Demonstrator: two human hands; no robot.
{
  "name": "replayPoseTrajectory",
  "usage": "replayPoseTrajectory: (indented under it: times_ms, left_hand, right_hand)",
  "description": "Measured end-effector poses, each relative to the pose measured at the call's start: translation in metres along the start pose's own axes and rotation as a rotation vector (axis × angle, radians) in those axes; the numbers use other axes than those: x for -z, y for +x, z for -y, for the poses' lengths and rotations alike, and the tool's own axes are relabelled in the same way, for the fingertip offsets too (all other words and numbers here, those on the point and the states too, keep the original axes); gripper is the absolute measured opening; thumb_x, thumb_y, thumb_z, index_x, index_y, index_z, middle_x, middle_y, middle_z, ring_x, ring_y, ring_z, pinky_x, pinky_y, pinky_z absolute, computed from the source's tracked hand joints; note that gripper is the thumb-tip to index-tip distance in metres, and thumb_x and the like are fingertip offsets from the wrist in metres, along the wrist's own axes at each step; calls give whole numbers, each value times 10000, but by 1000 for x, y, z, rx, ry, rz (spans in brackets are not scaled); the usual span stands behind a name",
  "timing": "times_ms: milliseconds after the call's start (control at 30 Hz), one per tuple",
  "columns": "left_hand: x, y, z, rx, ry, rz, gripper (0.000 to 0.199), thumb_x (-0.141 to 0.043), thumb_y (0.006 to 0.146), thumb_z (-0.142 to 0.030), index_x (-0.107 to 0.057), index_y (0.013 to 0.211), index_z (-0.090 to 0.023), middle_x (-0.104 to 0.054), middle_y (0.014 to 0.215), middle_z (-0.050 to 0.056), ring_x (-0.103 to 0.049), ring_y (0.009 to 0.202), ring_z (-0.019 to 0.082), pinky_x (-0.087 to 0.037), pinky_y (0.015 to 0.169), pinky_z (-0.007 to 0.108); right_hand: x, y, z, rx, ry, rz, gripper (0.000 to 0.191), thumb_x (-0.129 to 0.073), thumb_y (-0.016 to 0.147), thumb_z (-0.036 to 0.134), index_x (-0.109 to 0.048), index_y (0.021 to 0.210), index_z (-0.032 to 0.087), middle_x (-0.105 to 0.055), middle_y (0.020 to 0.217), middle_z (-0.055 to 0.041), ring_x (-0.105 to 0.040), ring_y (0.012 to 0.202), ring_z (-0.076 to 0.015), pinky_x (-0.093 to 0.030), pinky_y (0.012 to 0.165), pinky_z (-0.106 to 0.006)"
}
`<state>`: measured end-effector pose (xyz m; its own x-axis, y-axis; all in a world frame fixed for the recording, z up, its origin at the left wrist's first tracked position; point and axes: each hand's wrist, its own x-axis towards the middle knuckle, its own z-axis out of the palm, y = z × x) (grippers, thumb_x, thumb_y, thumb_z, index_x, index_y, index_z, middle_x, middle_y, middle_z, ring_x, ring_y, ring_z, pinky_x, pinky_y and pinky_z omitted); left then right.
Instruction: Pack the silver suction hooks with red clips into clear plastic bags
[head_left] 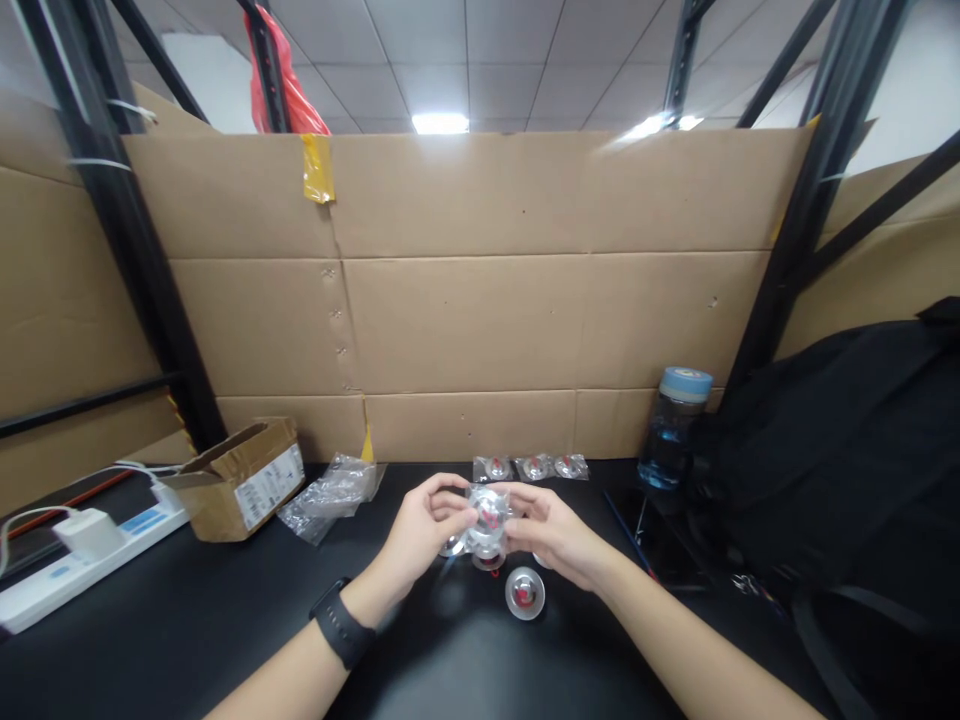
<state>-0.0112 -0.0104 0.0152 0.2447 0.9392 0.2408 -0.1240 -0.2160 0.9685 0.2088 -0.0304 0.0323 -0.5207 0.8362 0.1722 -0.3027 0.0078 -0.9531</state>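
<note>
Between my two hands is a small clear plastic bag [490, 508] with a round silvery piece with a red spot inside it. My left hand [433, 518] pinches the bag's left side with thumb and fingers. From the right, my right hand [551, 530] grips its other side. Just below lies a clear round disc [525, 594] with a silvery centre and a red part, unwrapped on the black table. More such round pieces [489, 560] sit under and beside my hands, partly hidden. Behind them, three bagged round pieces [535, 467] lie in a row.
To the left are crumpled clear plastic bags [337, 492], an open cardboard box [247, 485] and a white power strip [97, 560]. A blue-lidded water bottle [673, 430], a dark flat device [667, 545] and a black backpack [847, 460] stand right. Cardboard walls [465, 320] close the back.
</note>
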Motion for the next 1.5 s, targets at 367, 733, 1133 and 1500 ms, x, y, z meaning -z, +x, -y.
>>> replayPoseTrajectory:
  times_ms: [367,733,1133,1500]
  left_hand:
    - [1,0,9,-103,249,-16,312,-774,808,-427,-671,880,-142,-660,754,26,-587,605,125,-451,538,213]
    - [-1,-5,-3,-272,498,-19,198,-537,983,-398,-547,917,-211,-668,845,6,-656,812,167,-461,750,240]
    - [4,-7,-3,-321,725,-33,201,-700,894,-396,-722,1058,-283,-792,907,-8,-725,845,197,-499,801,259]
    - [-8,-13,-1,-377,796,47,214,-589,973,-367,-721,1126,-300,-783,979,6,-685,897,200,-484,846,290]
  right_hand:
    - [-3,-2,-16,-65,-274,-26,798,-802,807,318,-370,1477,362,-683,1130,-62,-753,744,-174,-557,603,-249]
    - [-1,-4,-3,264,-971,-92,411,-637,871,222,-616,1276,287,-662,1196,-64,-667,774,-160,-539,709,-294]
    - [6,-3,-9,257,-1197,-132,117,-687,888,292,-729,986,245,-579,1304,-84,-508,1242,-267,-425,1064,-417]
    - [-7,0,-11,305,-1124,-50,300,-485,1034,315,-749,918,231,-742,1027,-42,-631,980,-216,-444,941,-353]
